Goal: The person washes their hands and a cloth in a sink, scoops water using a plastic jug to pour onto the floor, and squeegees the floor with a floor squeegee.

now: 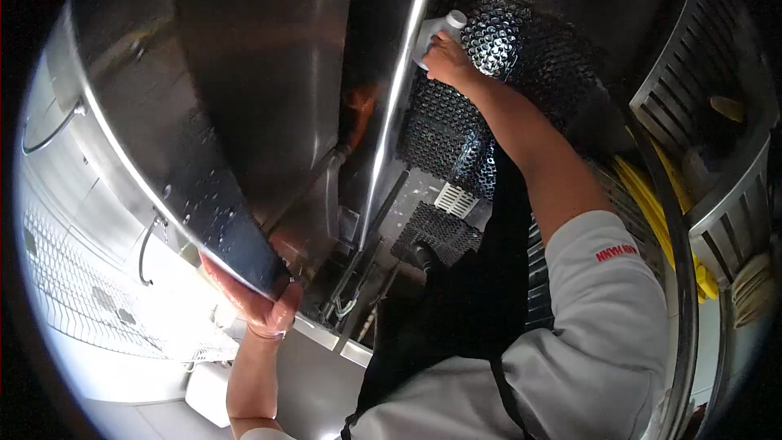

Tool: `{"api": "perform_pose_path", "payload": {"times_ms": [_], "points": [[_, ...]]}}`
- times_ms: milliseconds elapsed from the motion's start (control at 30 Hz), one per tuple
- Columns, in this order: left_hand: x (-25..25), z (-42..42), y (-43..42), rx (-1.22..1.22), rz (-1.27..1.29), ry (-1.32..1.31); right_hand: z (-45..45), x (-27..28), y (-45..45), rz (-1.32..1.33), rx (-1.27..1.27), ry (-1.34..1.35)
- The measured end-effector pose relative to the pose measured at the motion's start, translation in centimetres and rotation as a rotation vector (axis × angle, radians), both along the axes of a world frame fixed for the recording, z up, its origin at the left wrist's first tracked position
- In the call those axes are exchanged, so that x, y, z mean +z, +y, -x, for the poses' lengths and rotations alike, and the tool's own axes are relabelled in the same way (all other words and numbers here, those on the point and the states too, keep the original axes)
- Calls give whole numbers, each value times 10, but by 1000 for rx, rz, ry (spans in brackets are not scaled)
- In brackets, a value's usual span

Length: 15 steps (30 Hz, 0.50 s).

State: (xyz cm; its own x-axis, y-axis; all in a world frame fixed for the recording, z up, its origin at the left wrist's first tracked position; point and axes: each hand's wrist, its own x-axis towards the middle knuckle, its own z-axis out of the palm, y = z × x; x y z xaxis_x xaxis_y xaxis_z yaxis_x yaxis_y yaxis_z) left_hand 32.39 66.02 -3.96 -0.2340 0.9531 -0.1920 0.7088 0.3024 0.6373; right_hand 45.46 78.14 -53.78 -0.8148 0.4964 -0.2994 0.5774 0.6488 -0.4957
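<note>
My left hand (265, 305) is closed around the lower corner of a large dark metal panel (220, 212) with a bright rim. Water drops dot the panel's surface near my fingers. My right arm stretches out, and my right hand (448, 63) is wrapped around a pale plastic jug (434, 30) with a round cap. The jug is beside a long shiny metal edge (399, 90), above the black perforated floor mat (436, 130). My fingers hide part of the jug.
A white slotted drain cover (455, 200) lies among the floor mats. Grey slatted crates (680, 49) and a yellow cloth-like item (664, 212) are at the right. A wire rack (90, 293) stands at the lower left, near black hooked handles (147, 253).
</note>
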Motion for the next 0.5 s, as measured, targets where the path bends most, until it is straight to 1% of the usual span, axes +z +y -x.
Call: {"api": "perform_pose_path", "payload": {"times_ms": [33,67,100,133,167,200,233,267,300,333,400,433,500], "points": [[3,0,-1,3,40,46,-4,-5,-11,6,8,1],[9,-3,4,20,115,107,-9,-21,-27,-34,-92,38],[8,-5,8,12,106,102,-24,-14,-33,-27,-138,-55],[6,-7,12,5,98,97,-47,-7,-35,106,-208,4],[5,-8,17,-2,89,93,-67,-1,-42,166,-420,25],[7,-4,17,-63,94,191,-86,-7,-52,23,-549,165],[6,-5,19,-98,79,219,-106,-2,-50,98,-614,71],[5,-5,21,-132,64,249,-125,-15,-57,32,-620,22],[4,-5,23,-166,48,278,-142,-9,-64,-37,-702,-64],[5,-8,28,-188,54,305,-160,-17,-71,-26,-766,-148],[8,-11,32,-232,66,381,-189,-1,-69,171,-918,-218],[9,-14,36,-237,60,372,-203,7,-68,271,-994,-255],[11,-15,36,-266,44,404,-225,10,-68,334,-1069,-171]]}}
